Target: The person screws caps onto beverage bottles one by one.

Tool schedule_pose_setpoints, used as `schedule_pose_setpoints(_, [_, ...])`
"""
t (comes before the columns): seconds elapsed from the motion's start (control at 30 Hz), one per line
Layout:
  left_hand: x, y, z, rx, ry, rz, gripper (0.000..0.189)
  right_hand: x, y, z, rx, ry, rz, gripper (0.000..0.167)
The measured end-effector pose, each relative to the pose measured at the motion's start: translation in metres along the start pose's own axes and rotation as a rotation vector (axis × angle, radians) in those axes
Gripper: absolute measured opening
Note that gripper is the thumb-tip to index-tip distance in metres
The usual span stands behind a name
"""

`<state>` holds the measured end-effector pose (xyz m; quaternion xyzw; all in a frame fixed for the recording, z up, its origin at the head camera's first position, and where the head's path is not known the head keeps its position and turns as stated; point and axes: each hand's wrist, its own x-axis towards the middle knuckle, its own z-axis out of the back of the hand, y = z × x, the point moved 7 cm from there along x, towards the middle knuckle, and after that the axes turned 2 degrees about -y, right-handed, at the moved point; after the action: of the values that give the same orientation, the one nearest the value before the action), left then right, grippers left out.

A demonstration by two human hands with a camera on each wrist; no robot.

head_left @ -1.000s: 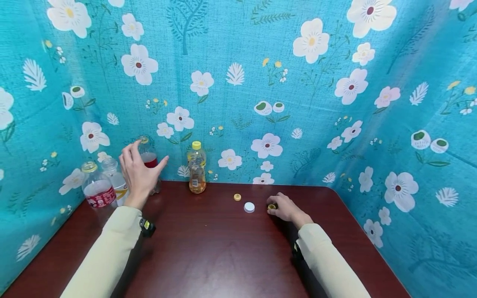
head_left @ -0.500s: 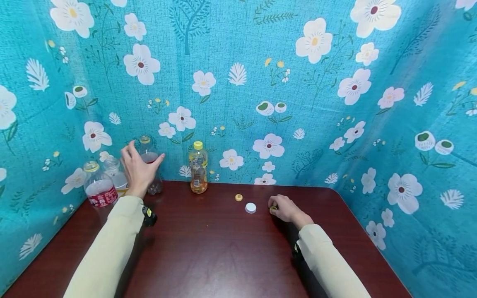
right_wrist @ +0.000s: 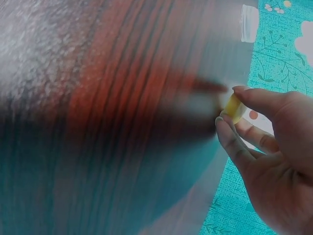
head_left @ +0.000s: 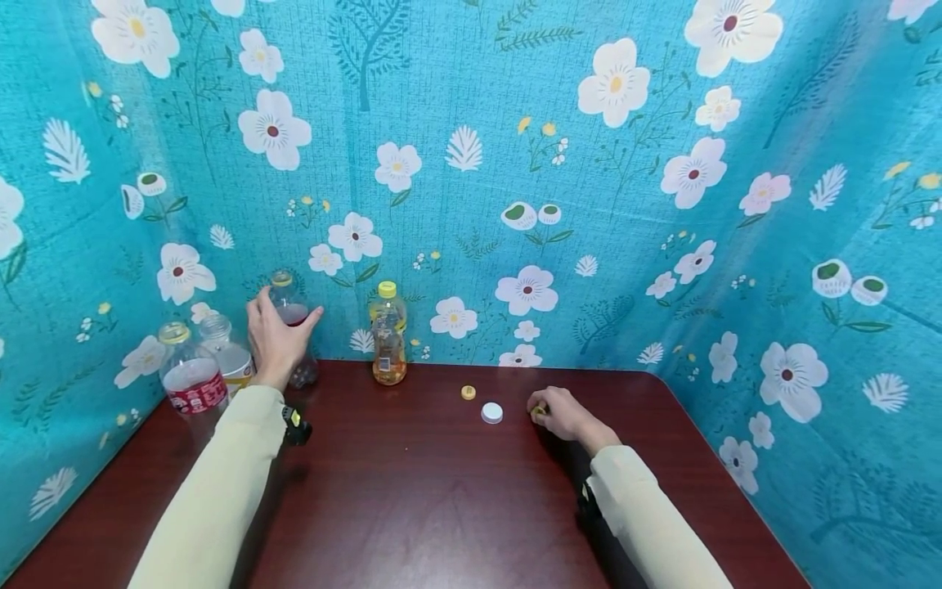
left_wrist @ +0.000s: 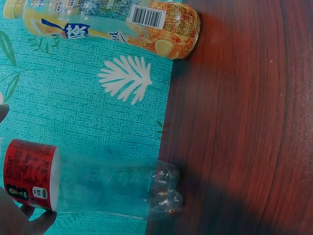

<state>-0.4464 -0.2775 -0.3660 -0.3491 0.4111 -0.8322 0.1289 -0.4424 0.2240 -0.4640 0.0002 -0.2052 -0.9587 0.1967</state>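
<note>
My left hand (head_left: pixel 275 343) reaches around a clear plastic bottle (left_wrist: pixel 98 183) with a red label and a yellow ring at its neck. In the left wrist view the fingers (left_wrist: pixel 14 218) lie along the label's lower side, while the thumb stands apart from the bottle. The bottle stands upright by the cloth backdrop. On the right, my right hand (head_left: pixel 562 413) pinches a yellow bottle cap (right_wrist: pixel 234 108) between thumb and fingertips, just over the table. A white cap (head_left: pixel 491 413) and another yellow cap (head_left: pixel 468 393) lie to the left of that hand.
A capped bottle with a yellow lid (head_left: pixel 388 335) stands at the back, right of my left hand. Two uncapped bottles, one red-labelled (head_left: pixel 193 376) and one clear (head_left: pixel 226 352), stand at the left. Blue floral cloth (head_left: pixel 456 204) borders the dark table (head_left: pixel 412 491).
My left hand has lowered from near the bottle's neck to around its label, with the thumb and fingers still spread. The right hand stays in place, its grip on the yellow cap turned slightly.
</note>
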Motion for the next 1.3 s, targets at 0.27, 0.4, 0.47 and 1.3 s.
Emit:
schedule_pose_setpoints(0.27, [-0.002, 0.001, -0.001, -0.004, -0.003, -0.019, 0.083, 0.000, -0.005, 0.000, 0.020, 0.006, -0.015, 0.010])
schedule_pose_setpoints(0.4, [-0.002, 0.002, -0.003, -0.022, 0.002, -0.021, 0.076, -0.002, -0.005, 0.000, 0.035, 0.019, -0.018, 0.010])
schedule_pose_setpoints(0.47, [-0.002, 0.002, -0.003, -0.029, 0.001, -0.024, 0.073, -0.003, -0.005, -0.001, 0.044, 0.029, -0.026, 0.010])
schedule_pose_setpoints(1.3, [-0.027, -0.033, -0.004, -0.030, 0.122, -0.202, 0.068, -0.011, 0.026, 0.026, 0.239, 0.013, 0.106, 0.016])
